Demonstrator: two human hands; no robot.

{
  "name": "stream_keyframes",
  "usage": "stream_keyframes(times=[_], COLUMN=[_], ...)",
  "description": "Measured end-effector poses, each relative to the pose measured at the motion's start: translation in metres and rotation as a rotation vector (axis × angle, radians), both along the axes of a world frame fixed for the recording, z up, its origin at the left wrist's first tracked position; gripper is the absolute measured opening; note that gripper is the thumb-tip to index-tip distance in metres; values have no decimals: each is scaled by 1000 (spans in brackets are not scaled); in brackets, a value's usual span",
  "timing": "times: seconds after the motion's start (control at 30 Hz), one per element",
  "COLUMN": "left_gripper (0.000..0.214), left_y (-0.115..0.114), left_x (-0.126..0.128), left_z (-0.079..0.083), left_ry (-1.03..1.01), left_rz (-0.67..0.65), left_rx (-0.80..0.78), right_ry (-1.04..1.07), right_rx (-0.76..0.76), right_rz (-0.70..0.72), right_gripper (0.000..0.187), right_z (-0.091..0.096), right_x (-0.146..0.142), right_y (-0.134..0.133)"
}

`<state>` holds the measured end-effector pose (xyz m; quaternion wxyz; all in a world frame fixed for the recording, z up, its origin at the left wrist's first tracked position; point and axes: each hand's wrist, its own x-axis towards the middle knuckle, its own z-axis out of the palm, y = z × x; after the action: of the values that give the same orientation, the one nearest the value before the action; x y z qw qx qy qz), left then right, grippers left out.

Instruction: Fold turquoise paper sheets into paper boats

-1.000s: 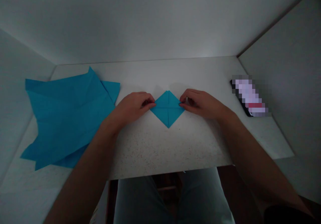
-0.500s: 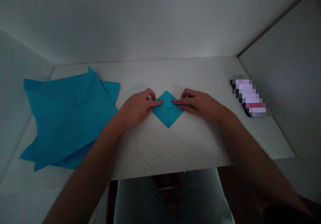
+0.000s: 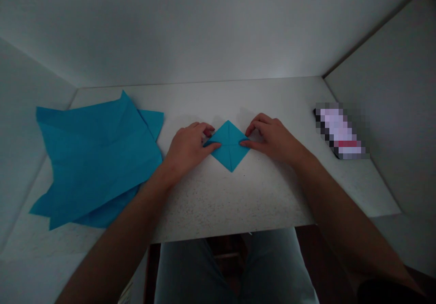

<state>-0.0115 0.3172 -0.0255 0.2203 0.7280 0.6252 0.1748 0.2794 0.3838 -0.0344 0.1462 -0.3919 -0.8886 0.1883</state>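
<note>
A small blue folded paper, diamond-shaped with creases crossing at its middle, lies on the white table between my hands. My left hand grips its left corner, thumb on top and fingers curled at the upper left edge. On the opposite side, my right hand pinches the right corner, its thumb over the top and its fingertips at the edge behind. Both side corners look slightly lifted or bent under the thumbs. The undersides of the corners are hidden.
Several large creased blue paper sheets lie in a loose pile on the left of the table. A phone with a blurred-out screen lies at the right. Walls enclose the back and sides.
Both thumbs have moved down from the upper part of the folded paper to its side corners. My fingers have shifted to the upper edges, the right hand's lifting slightly.
</note>
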Motion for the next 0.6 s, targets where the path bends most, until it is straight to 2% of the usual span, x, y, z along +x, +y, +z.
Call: stream_keyframes(times=[0.13, 0.23, 0.4, 0.5, 0.6], left_gripper=[33, 19, 10, 10, 15], left_y=[1, 2, -2, -6, -5], left_x=[-2, -3, -1, -3, -11], left_z=[-3, -1, 13, 19, 18], left_ry=[-74, -105, -245, -128, 3], left_rz=[-22, -64, -15, -57, -172], left_rx=[-27, 21, 355, 492, 491], right_ry=[51, 124, 312, 364, 352], right_rx=[-31, -41, 53, 147, 204], right_rz=[13, 26, -4, 10, 78], right_gripper=[28, 24, 15, 16, 23], right_z=[-3, -1, 14, 22, 21], right_x=[0, -1, -2, -2, 0], right_y=[2, 2, -8, -13, -11])
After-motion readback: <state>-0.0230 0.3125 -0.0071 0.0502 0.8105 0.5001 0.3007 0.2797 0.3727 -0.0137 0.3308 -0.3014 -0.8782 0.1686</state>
